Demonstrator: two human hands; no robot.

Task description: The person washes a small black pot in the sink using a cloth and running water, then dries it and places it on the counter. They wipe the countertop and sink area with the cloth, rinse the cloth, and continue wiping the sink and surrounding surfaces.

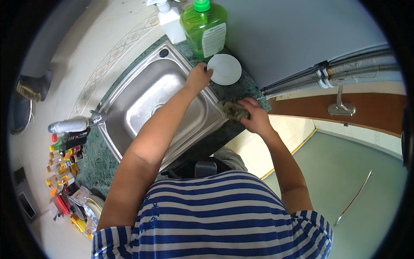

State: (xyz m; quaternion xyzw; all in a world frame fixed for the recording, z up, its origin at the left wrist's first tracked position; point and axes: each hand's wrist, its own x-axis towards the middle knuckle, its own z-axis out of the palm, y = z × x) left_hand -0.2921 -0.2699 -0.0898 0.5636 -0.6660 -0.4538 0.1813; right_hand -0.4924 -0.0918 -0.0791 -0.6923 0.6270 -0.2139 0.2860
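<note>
My left hand (199, 77) reaches across the stainless steel sink (161, 77) to the left edge of a white round plate or lid (224, 69). Its fingers are curled at that edge; whether they grip it cannot be told. Below it, at the counter's right part, my right hand (255, 116) holds a blurred grey-green scrubbing pad or cloth (235, 111) against the dark green counter beside the sink's rim. A large green bottle of liquid (203, 29) and a white spray bottle (171, 24) stand behind the plate.
The faucet (97, 118), with a white wrapped spout, is at the sink's left. Several sauce and oil bottles (69, 144) line the wall, with packets and dishes (93, 207) nearer. Metal pipes (297, 79) run along the right wall, beside an open doorway showing a pale floor (258, 155).
</note>
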